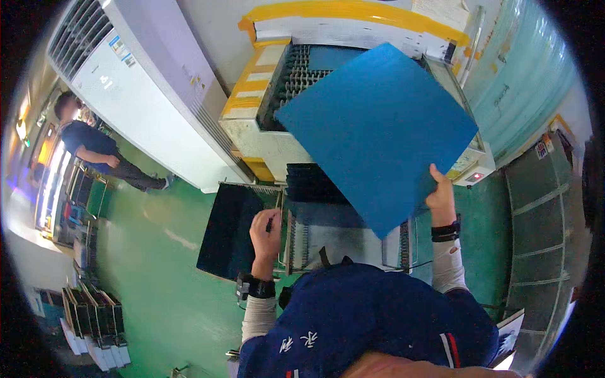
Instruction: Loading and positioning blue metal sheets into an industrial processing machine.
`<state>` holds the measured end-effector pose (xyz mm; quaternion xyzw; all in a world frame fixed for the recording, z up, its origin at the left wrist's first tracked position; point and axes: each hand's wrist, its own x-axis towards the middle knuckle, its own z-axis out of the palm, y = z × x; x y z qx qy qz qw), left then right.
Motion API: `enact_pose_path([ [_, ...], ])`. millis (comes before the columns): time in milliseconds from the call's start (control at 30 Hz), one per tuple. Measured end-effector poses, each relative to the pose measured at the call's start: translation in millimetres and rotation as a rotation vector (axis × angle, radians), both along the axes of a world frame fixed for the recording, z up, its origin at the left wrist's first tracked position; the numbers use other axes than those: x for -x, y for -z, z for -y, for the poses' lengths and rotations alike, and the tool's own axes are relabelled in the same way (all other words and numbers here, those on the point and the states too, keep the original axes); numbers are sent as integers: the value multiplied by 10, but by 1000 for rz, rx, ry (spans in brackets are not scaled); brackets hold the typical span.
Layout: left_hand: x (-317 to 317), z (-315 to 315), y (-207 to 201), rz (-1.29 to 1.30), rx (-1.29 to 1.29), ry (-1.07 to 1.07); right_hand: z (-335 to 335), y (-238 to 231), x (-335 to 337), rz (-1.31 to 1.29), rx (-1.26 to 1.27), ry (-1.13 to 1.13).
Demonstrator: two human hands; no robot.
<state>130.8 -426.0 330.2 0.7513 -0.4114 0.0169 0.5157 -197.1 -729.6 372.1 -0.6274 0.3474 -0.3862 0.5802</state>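
A large square blue panel [384, 132] is tilted in front of me, one corner pointing down toward my body. My right hand [440, 194] grips it near its lower right edge, thumb on the face I see; the fingers behind are hidden. My left hand [265, 232] is curled closed, with a small dark thing in it that I cannot make out. It is above the edge between a rack of dark panels [230, 220] and a slotted rack [343, 242]. More dark panels [309, 184] stand upright at the slotted rack's far end.
Behind the blue panel is a roller conveyor machine [302, 75] with yellow tape along its edges. A tall white air conditioner [145, 101] stands left of it. A grey covered rack [539, 220] is at the right. A person [94, 142] stands far left; stacked panels [94, 315] sit lower left.
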Motion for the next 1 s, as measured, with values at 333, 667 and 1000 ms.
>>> enact_pose_path([
  [333,136,114,338,-81,-102,113,-321,843,-983,541,-1028,-4],
  [667,231,243,367,-268,-243,237,39,1071,-1418,704,-1013,65],
  [1000,223,587,353,-85,-238,291,309,913,-1557,527,-1070,25],
])
